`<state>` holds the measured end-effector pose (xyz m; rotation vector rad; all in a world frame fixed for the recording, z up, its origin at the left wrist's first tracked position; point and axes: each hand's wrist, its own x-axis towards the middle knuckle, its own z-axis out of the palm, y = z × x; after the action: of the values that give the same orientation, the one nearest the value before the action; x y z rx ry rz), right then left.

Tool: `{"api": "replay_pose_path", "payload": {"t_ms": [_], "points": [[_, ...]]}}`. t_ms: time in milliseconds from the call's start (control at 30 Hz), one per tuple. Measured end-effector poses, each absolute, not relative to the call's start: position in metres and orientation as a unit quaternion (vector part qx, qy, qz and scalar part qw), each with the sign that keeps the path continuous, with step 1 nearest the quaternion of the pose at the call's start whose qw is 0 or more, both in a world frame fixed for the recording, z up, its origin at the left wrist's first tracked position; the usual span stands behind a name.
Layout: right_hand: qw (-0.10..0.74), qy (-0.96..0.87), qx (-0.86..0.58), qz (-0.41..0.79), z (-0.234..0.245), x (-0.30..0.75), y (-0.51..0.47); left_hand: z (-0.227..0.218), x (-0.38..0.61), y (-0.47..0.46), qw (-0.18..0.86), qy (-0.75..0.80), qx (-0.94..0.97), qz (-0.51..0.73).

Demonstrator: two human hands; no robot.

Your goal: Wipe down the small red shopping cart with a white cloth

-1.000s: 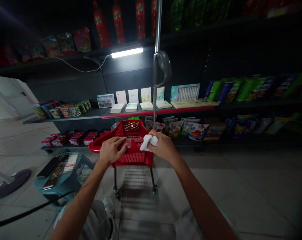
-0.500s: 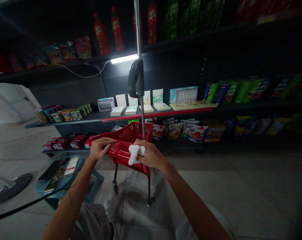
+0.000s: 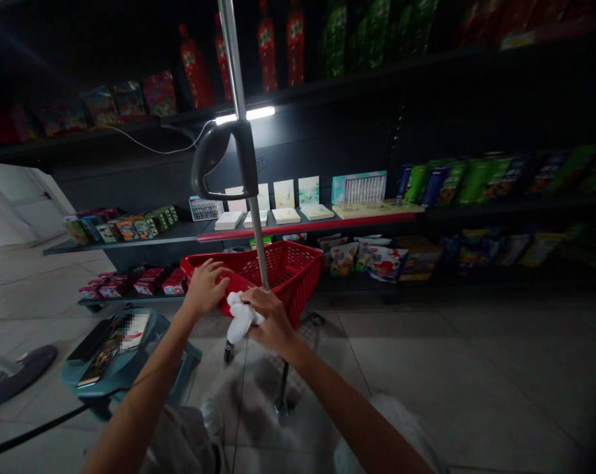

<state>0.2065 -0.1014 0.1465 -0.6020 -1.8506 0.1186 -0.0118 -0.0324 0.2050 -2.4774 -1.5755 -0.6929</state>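
Note:
A red plastic shopping basket (image 3: 298,270) on wheels stands in front of me, with a tall metal pole (image 3: 251,197) and a dark handle (image 3: 219,158) rising from it. My left hand (image 3: 205,287) grips the basket's near rim at its left corner. My right hand (image 3: 271,319) is closed on a crumpled white cloth (image 3: 239,318) pressed against the basket's near side, close to the foot of the pole.
Dark shelves (image 3: 308,224) hold cards, boxes, snack bags and bottles, lit by a strip light (image 3: 246,115). A teal stool (image 3: 125,355) at the left carries a phone and a card. A fan base (image 3: 12,375) and a black cable (image 3: 26,431) lie on the tiled floor.
The basket has turned clockwise, its pole and handle swinging left in view. My right hand with the cloth has slid left and down along the near side; my left hand stayed on the rim.

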Motion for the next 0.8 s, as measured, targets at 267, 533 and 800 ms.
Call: {"api": "replay_pose_path", "payload": {"t_ms": [267, 533, 800], "points": [[0.562, -0.783, -0.241, 0.109, 0.133, 0.217, -0.085, 0.2, 0.001, -0.026, 0.025, -0.471, -0.855, -0.214], [0.574, -0.764, -0.247, 0.162, 0.113, 0.229, -0.065, 0.2, -0.019, 0.008, -0.023, -0.45, -0.853, -0.262], [0.61, -0.724, -0.305, 0.107, 0.102, 0.225, -0.046, 0.199, 0.005, 0.019, 0.011, -0.583, -0.809, -0.074]]}}
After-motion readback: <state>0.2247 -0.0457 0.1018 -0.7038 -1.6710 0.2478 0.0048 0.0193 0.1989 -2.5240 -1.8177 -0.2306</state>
